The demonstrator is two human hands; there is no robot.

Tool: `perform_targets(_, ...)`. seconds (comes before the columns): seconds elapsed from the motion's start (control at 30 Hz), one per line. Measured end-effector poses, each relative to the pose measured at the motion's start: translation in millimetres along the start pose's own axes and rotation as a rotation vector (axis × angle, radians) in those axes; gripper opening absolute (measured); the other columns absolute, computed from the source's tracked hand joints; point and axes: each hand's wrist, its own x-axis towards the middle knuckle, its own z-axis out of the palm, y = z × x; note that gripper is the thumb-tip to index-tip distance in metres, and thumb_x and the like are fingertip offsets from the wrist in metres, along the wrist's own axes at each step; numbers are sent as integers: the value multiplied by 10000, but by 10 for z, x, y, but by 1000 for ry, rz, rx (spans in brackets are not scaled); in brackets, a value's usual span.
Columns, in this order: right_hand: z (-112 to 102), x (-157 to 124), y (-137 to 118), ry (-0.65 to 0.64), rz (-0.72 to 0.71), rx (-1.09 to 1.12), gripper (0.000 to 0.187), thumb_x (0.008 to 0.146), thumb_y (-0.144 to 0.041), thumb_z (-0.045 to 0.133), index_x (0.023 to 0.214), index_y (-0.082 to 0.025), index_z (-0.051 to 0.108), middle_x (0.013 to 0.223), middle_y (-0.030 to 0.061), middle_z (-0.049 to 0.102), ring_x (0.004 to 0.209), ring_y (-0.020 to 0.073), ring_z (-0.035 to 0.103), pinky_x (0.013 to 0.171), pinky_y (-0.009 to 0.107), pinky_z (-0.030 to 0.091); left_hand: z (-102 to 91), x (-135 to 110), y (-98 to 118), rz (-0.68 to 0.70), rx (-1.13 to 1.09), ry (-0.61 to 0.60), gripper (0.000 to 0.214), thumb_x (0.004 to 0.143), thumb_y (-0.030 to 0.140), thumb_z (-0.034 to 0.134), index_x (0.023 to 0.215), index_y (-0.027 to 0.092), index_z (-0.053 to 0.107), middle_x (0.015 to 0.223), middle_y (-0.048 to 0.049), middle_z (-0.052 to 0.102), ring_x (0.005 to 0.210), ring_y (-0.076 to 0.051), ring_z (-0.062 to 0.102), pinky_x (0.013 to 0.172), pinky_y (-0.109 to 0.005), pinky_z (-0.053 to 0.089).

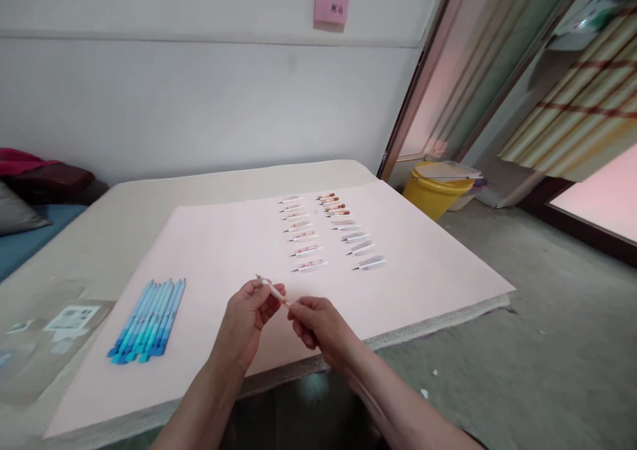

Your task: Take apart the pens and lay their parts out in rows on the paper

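Observation:
My left hand (249, 314) and my right hand (316, 320) meet over the near edge of a pink sheet (223, 251). Together they pinch a short white pen part (271, 289), the left hand at its upper end and the right at its lower tip. Beyond them, two columns of several small pen pieces lie on the sheet: a left column (301, 234) and a right column (351, 231). A tight bundle of several blue pen barrels (149, 320) lies on the sheet to the left of my left hand.
The sheet covers a low beige table (119, 204) against a white wall. Clear plastic packaging with a label (60, 327) lies at the table's left edge. A yellow bucket (435, 188) stands on the floor at the right. Cushions (30, 184) sit at far left.

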Motion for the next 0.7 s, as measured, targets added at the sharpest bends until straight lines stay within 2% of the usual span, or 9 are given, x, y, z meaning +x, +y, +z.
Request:
perform_targets(0.1, 3, 10, -5, 172, -138, -88, 238, 694, -360, 636, 646, -164, 509, 506, -45, 493, 405, 62, 395, 391, 192, 282, 25, -4, -6, -1, -17, 7, 161, 708, 261, 658, 796, 149, 584, 865, -91, 675, 830, -179, 631, 808, -330, 472)
perform_targets(0.17, -4, 9, 5, 135, -108, -40, 253, 735, -415, 586, 725, -167, 538, 534, -31, 537, 398, 71, 421, 383, 196, 285, 32, -5, -7, 7, -24, 11, 156, 716, 264, 652, 798, 155, 575, 867, -84, 674, 844, -179, 630, 820, -332, 466)
perform_targets(0.23, -16, 6, 17, 30, 5, 62, 333, 795, -484, 478, 799, -160, 553, 535, -14, 556, 357, 72, 408, 357, 198, 244, 30, -5, -6, 15, -20, 7, 155, 724, 265, 646, 805, 158, 570, 872, -82, 673, 859, -179, 626, 831, -334, 460)
perform_targets(0.3, -28, 8, 18, 21, 34, 79, 325, 799, -463, 475, 757, -150, 555, 508, -17, 535, 346, 65, 386, 358, 197, 230, 25, -8, -6, 17, -14, 8, 157, 726, 265, 647, 810, 160, 567, 879, -78, 673, 864, -174, 624, 835, -330, 457)
perform_targets(0.4, -42, 17, -6, 201, -143, -57, 189, 703, -311, 617, 639, -153, 535, 495, -44, 489, 409, 61, 400, 407, 195, 291, 21, -13, -9, -1, -19, 24, 166, 714, 267, 659, 806, 162, 569, 880, -68, 673, 839, -163, 627, 814, -318, 464)
perform_targets(0.47, -53, 20, -26, 273, -199, -78, 185, 679, -300, 644, 637, -159, 531, 493, -50, 482, 431, 68, 418, 426, 197, 312, 22, -13, -11, -7, -33, 44, 170, 700, 260, 672, 797, 164, 571, 862, -57, 671, 817, -155, 629, 788, -306, 473)
perform_targets(0.6, -80, 19, -39, 136, 8, 203, 354, 763, -497, 523, 797, -147, 558, 540, -4, 563, 382, 87, 449, 382, 207, 282, 31, -11, -4, -2, -39, 63, 166, 685, 236, 681, 789, 161, 575, 845, -53, 670, 804, -157, 634, 770, -303, 479)
perform_targets(0.7, -102, 26, -42, 154, -2, 321, 312, 707, -435, 620, 770, -136, 558, 560, 4, 576, 400, 79, 459, 393, 199, 290, 42, -18, 4, -31, -33, 61, 165, 680, 231, 680, 785, 161, 574, 835, -55, 671, 805, -165, 639, 765, -304, 481)
